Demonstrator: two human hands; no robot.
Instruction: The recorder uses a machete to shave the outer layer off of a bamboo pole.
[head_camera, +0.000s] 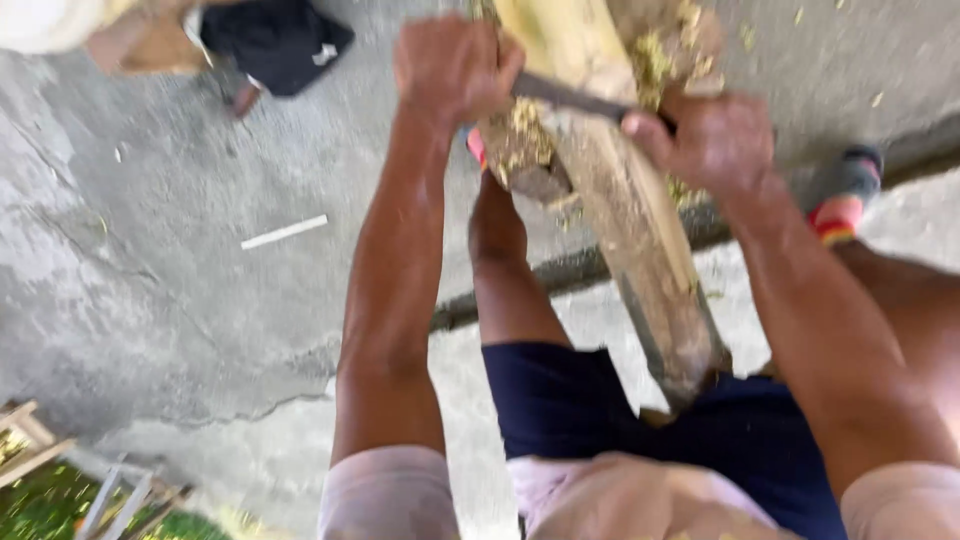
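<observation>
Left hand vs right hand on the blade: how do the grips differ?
The left hand is a closed fist over one end of the dark blade; the right hand grips the other end lower down. The left hand sits left of the wooden log, the right hand to its right. Both clamp the blade, which lies across the log.
</observation>
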